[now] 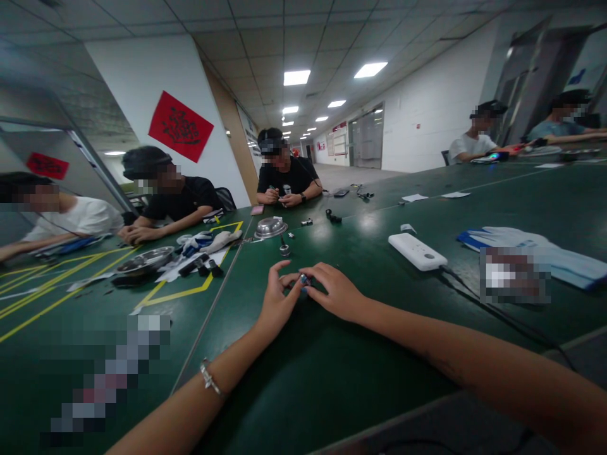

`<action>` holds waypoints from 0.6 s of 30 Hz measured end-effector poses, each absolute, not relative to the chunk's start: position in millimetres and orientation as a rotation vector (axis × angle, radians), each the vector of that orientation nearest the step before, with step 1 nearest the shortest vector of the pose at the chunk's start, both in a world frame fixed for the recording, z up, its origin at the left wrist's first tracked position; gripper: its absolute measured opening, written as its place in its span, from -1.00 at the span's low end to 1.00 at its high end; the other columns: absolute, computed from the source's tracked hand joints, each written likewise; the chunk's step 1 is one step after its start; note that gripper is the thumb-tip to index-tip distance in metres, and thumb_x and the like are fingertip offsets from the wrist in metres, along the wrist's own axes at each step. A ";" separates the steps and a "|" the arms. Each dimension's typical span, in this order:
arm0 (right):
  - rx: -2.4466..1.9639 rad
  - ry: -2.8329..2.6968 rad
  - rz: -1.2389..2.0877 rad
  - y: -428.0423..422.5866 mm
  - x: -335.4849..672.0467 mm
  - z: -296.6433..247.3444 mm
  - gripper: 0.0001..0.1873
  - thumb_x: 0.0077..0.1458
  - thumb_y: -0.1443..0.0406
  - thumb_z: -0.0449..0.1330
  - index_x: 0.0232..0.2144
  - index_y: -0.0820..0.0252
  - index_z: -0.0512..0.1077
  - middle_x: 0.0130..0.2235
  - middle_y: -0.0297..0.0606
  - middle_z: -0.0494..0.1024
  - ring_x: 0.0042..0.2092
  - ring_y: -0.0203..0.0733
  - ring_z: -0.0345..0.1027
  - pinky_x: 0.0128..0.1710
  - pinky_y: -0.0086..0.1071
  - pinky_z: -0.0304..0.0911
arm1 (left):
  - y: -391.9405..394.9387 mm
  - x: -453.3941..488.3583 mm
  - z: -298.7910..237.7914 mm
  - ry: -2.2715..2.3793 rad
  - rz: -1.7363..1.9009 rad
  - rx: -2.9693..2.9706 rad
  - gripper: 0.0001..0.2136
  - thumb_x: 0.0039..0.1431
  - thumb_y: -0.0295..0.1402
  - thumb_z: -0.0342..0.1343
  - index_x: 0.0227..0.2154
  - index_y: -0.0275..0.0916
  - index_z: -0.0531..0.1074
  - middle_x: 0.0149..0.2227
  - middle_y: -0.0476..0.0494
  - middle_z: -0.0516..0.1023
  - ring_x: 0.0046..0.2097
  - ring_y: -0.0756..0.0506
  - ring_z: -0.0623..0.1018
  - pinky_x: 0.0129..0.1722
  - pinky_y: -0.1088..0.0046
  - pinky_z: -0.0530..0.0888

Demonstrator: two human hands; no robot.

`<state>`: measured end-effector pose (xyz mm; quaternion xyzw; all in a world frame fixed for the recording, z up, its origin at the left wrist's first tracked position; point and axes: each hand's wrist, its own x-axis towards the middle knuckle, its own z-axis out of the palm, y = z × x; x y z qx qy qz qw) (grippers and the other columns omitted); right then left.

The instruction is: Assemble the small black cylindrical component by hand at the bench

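Over the counter [294, 379], left hand [279, 294] and right hand [337, 291] grip a small metal part [304, 278]; silver fitting [284, 250] at eleven o'clock.

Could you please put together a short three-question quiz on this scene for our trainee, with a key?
1. True or false: the left hand and right hand come together at a small shiny part.
2. Multiple choice: where is the bracelet worn?
A) On the right wrist
B) On the left wrist
C) On both wrists
3. Fill in the blank: seen from the wearer's side, the white device lies on the green table to the ____ of the hands.

Key:
1. True
2. B
3. right
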<state>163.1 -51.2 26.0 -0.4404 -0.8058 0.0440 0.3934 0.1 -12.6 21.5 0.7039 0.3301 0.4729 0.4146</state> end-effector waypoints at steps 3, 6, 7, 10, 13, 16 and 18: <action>-1.111 -2.018 0.088 -49.9 163.9 24.7 -0.71 0.13 0.34 0.11 -0.06 0.19 0.32 -0.15 -0.20 0.41 -0.09 -0.20 0.27 -0.08 -0.31 0.19 | -10.4 0.1 19.5 0.773 1.112 1.687 -0.54 0.11 -0.29 0.07 0.02 -0.20 0.02 -0.23 -0.11 0.54 -0.14 -0.07 0.53 -0.11 0.35 0.42; -1.138 -1.985 0.084 -46.7 164.2 21.8 -0.77 0.07 0.41 0.13 -0.16 0.21 0.35 -0.18 -0.21 0.43 -0.12 -0.20 0.30 -0.10 -0.33 0.20 | -11.0 1.1 17.4 0.726 1.047 1.725 -0.51 0.14 -0.29 0.04 0.07 -0.20 -0.03 -0.13 -0.16 0.51 -0.08 -0.08 0.50 -0.04 0.30 0.39; -1.159 -1.953 0.099 -45.5 164.3 20.7 -0.78 0.06 0.43 0.13 -0.18 0.22 0.35 -0.19 -0.21 0.45 -0.13 -0.20 0.32 -0.11 -0.32 0.21 | -11.7 1.5 16.9 0.712 1.033 1.773 -0.50 0.16 -0.28 0.02 0.09 -0.20 -0.06 -0.08 -0.19 0.49 -0.04 -0.09 0.48 0.00 0.27 0.36; -1.162 -1.775 0.133 -43.5 164.6 19.3 -0.76 0.06 0.44 0.11 -0.17 0.21 0.30 -0.17 -0.19 0.48 -0.13 -0.19 0.36 -0.09 -0.28 0.22 | -13.9 1.5 15.2 0.715 1.018 2.008 -0.47 0.19 -0.29 -0.02 0.13 -0.20 -0.14 0.11 -0.29 0.32 0.15 -0.12 0.31 0.15 0.16 0.18; -1.057 -1.620 0.076 -46.2 166.2 23.7 -0.74 0.12 0.41 0.06 -0.11 0.19 0.25 -0.10 -0.18 0.47 -0.04 -0.18 0.34 0.00 -0.25 0.16 | -13.7 0.3 13.2 0.799 0.966 2.225 -0.40 0.11 -0.35 0.06 0.15 -0.21 -0.11 0.19 -0.33 0.18 0.23 -0.17 0.17 0.21 0.08 0.04; -1.051 -1.661 0.007 -49.8 167.6 30.0 -0.75 0.12 0.39 0.06 -0.11 0.18 0.29 -0.10 -0.18 0.48 -0.02 -0.17 0.32 0.05 -0.20 0.11 | -11.0 -0.3 11.3 0.851 0.838 2.254 -0.47 0.05 -0.45 0.07 0.09 -0.24 0.04 0.04 -0.27 0.39 0.13 -0.17 0.33 0.16 0.08 0.14; -1.116 -1.803 0.025 -49.8 167.1 31.0 -0.78 0.08 0.39 0.11 -0.18 0.19 0.36 -0.14 -0.18 0.50 -0.03 -0.14 0.33 0.06 -0.17 0.10 | -9.1 0.0 10.5 0.878 0.796 2.190 -0.49 0.04 -0.48 0.06 0.07 -0.24 0.06 -0.09 -0.20 0.48 0.02 -0.15 0.44 0.11 0.11 0.23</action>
